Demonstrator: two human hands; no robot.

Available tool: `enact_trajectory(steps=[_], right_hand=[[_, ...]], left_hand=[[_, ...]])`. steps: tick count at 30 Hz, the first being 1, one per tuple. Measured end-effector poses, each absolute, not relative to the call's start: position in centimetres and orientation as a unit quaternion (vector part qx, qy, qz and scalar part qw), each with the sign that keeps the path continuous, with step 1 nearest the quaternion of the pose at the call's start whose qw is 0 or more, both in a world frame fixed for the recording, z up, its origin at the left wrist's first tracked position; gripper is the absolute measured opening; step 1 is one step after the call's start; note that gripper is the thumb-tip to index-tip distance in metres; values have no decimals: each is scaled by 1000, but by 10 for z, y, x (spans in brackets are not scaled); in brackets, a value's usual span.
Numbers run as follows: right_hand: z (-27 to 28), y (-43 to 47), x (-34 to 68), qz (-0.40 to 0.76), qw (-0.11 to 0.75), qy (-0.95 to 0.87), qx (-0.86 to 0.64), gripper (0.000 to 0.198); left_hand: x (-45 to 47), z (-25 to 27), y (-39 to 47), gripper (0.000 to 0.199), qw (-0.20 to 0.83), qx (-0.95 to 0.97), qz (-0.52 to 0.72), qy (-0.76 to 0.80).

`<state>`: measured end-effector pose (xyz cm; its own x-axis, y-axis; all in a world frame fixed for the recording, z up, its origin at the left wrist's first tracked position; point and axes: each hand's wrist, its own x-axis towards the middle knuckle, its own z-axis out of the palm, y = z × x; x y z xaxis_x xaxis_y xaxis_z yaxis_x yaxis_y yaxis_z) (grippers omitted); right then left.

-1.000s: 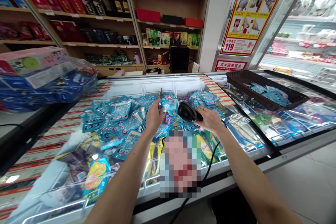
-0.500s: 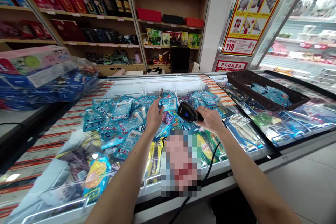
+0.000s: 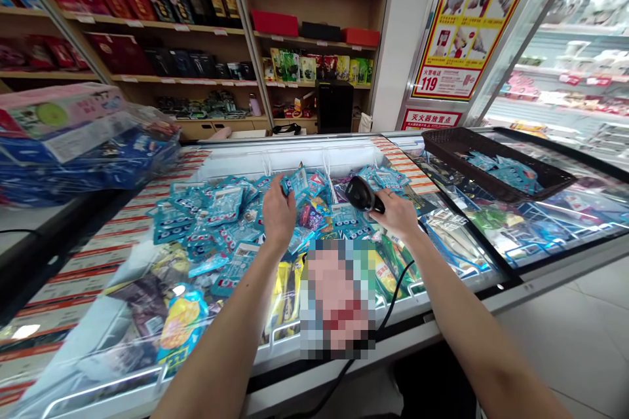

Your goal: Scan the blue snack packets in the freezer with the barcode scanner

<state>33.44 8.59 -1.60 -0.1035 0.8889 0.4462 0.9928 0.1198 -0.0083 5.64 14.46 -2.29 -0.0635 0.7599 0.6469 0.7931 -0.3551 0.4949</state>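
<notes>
In the head view my right hand (image 3: 397, 211) is wrapped round the handle of a black barcode scanner (image 3: 361, 193), whose head points up and to the left. A black cable hangs from it and runs down past the freezer's near edge. My left hand (image 3: 279, 211) is to the left of the scanner, over the freezer. Its thumb and fingers pinch the left edge of a small light-blue packet (image 3: 297, 181). Many similar blue packets (image 3: 228, 203) lie in a loose heap under and left of this hand. A purple packet (image 3: 311, 217) shows just right of my left wrist.
The chest freezer (image 3: 339, 366) has wire dividers and other bagged goods. A brown basket (image 3: 550, 195) with several blue packets stands at the right. Plastic-wrapped boxes (image 3: 69, 144) sit at the left. Shelves (image 3: 314, 95) stand behind. A blurred patch covers the near middle.
My left hand has moved a little left, and the packet at its fingers has shifted left with it. The scanner has moved slightly right and up, away from the packet.
</notes>
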Motion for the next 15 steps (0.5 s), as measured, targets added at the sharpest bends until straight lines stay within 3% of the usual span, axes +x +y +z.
enact_trajectory(steps=[7, 11, 15], right_hand=[[-15, 89, 333, -139, 159, -713, -669, 39], [-15, 89, 334, -136, 168, -709, -671, 40], [-14, 89, 336, -133, 175, -708, -671, 39]], left_hand=[[62, -15, 126, 48, 130, -717, -378, -572], [73, -19, 123, 36, 99, -841, -265, -461], [71, -31, 129, 31, 84, -849, -220, -473]])
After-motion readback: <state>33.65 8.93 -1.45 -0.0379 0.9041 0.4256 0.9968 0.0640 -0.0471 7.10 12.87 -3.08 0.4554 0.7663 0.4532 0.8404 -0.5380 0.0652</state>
